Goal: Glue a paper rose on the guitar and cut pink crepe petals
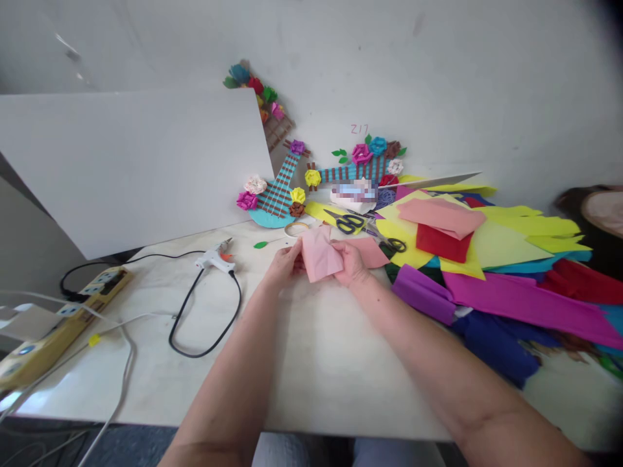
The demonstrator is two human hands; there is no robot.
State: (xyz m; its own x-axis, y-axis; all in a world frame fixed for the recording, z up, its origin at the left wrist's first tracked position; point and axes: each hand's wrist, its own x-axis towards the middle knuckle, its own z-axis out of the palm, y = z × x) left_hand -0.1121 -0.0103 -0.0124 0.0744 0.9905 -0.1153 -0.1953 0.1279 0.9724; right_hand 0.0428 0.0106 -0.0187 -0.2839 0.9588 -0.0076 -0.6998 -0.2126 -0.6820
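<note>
At the far left, a yellow power strip (109, 285) lies on the table (311, 370), with white cables looping beside it. A white glue gun (213, 259) rests to its right, nozzle pointing away from the person, its black cord curling on the tabletop. Farther right, a green paper leaf (261, 245) lies in front of a turquoise paper guitar (272, 219) trimmed with paper flowers.

The left hand (283, 266) grasps the left edge of a pale pink paper piece (320, 254) between thumb and fingers. The piece is held above the table, between the two hands, its surface creased. It looks very light, thin and soft, probably crepe or tissue, so it should bend under slight pressure and hold a crease readily. It does not seem slippery, but a hard pull could tear or stretch it; a light pinch at opposite edges, close to the corners, suits it best and spares the middle.

The right hand (351, 264) pinches its right edge; how firmly either hand presses cannot be told. Just beyond that hand lies a deeper pink paper piece (372, 253), with black-handled scissors (398, 245) near it. At the right, a loose pile of coloured paper (506, 246) spreads over the tabletop.
</note>
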